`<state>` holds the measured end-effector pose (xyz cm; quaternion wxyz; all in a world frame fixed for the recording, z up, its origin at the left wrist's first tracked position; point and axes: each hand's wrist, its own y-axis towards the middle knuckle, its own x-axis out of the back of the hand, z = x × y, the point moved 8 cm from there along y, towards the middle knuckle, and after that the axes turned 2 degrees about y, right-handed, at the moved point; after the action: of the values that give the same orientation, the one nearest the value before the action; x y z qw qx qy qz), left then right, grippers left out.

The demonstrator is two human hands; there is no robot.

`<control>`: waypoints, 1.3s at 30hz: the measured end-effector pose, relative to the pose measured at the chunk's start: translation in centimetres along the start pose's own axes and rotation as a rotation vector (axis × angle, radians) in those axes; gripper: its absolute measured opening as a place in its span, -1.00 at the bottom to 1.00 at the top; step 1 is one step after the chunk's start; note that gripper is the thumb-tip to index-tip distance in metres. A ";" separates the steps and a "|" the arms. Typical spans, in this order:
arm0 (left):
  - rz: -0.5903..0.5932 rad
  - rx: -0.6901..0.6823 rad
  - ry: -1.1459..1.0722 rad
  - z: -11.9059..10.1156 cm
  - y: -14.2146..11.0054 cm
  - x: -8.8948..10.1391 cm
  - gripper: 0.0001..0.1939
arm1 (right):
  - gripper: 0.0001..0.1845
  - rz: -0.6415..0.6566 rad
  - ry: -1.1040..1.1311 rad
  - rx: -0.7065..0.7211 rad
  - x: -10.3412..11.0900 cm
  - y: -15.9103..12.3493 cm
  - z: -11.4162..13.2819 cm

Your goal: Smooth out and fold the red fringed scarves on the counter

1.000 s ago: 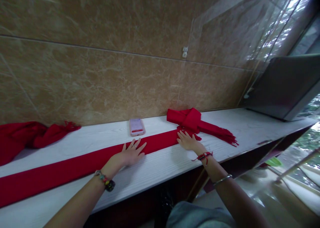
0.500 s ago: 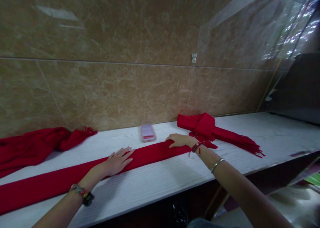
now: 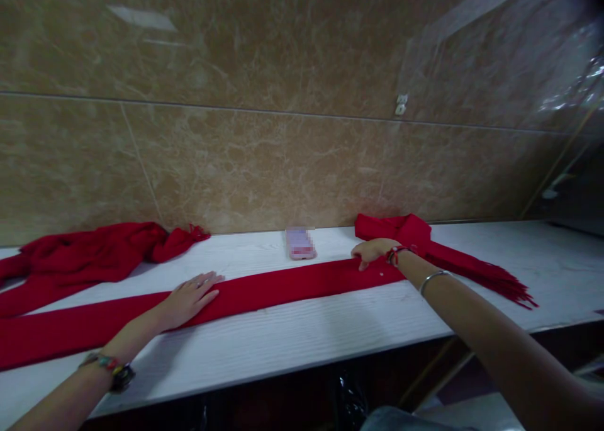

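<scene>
A long red scarf (image 3: pixel 283 286), folded into a flat strip, runs along the counter from the left edge of the view to my right wrist. Flat on it, left of centre, lies my left hand (image 3: pixel 191 299), fingers stretched out. My right hand (image 3: pixel 374 251) is bent over the strip's far edge near its right end, thumb on the near side, gripping the cloth. Behind my right wrist rests a second red scarf (image 3: pixel 472 270), folded over itself, its fringe pointing right; my forearm hides part of it.
Against the tiled wall (image 3: pixel 264 160) stands a white wood-grain counter (image 3: pixel 283 336). A phone (image 3: pixel 300 243) lies beyond the strip. Crumpled red cloth (image 3: pixel 108 251) is heaped at the left. At the far right sits a dark box-like object (image 3: pixel 582 192). The counter's front edge is close to me.
My left hand has slid left along the strip, still flat. My right hand went from spread fingers on the strip's end to curled fingers at its far edge. The view has shifted left.
</scene>
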<state>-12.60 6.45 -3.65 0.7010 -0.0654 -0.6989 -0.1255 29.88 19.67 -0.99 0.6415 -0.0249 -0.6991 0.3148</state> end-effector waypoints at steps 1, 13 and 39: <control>-0.020 0.004 0.002 0.1 -0.1 -0.1 -0.46 | -0.54 0.000 0.002 -0.005 -0.1 -0.2 -0.4; -0.050 0.063 0.028 -0.5 0.5 -0.3 -0.48 | -0.53 -0.030 0.095 0.131 2.7 -6.1 0.2; -0.105 0.162 -0.630 -11.3 3.6 7.1 -0.44 | -0.50 -0.383 0.359 0.451 7.5 -3.7 18.5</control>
<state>-0.81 6.31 3.56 0.4458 -0.0090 -0.8916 -0.0792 13.03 12.39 7.75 0.7911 0.1943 -0.4798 0.3258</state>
